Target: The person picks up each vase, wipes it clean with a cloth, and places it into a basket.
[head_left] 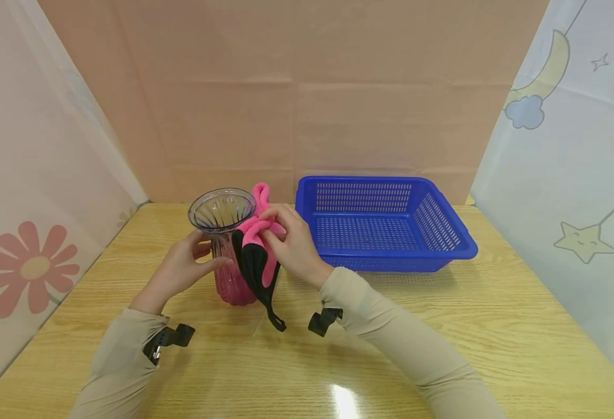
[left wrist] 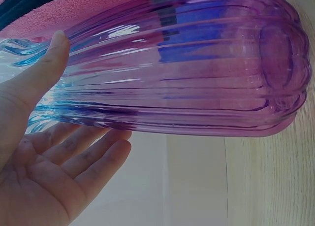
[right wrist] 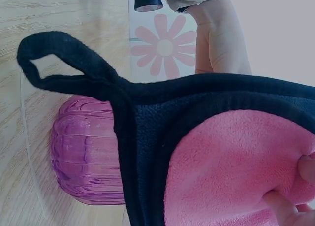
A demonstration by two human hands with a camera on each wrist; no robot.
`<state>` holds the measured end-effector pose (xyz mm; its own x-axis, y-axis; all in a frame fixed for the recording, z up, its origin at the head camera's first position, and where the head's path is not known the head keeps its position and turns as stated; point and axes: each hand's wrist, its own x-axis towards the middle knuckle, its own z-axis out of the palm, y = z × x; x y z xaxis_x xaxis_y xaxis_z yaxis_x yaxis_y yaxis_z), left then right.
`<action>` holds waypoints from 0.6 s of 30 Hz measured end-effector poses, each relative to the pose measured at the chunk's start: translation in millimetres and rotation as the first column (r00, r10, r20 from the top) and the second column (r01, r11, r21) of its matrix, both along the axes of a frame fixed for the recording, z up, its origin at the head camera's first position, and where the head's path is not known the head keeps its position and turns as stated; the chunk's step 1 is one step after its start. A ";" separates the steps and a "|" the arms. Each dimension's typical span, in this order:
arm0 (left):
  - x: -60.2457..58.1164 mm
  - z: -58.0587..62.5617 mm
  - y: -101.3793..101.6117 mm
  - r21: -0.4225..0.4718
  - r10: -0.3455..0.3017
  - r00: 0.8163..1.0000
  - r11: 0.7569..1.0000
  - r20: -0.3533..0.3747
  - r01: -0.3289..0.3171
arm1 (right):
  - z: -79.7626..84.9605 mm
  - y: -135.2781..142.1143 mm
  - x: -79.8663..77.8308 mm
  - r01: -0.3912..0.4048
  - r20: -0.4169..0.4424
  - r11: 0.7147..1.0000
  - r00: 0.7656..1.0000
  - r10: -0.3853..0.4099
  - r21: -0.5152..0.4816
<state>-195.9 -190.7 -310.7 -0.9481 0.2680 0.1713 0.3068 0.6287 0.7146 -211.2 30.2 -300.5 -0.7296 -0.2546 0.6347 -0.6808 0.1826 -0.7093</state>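
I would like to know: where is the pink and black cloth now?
In the head view, the cloth hangs from the right grip, slightly left of centre, partly in front of the glass vase and left of the blue basket.

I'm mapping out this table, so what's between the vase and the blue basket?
In the head view, a pink-and-black cloth and the right hand pinching it.

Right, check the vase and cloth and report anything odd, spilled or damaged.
One oddity: a thin pale line runs across the table, against the grain, near the black loop of the cloth; thread or scratch, I cannot tell. No crack shows in the vase; no spill visible.
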 end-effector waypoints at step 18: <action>-0.6 -0.9 -0.7 0.004 0.000 1.000 1.000 -0.010 0.000 | -7.2 -4.2 -2.1 0.035 -0.043 0.998 0.999 -0.033 0.058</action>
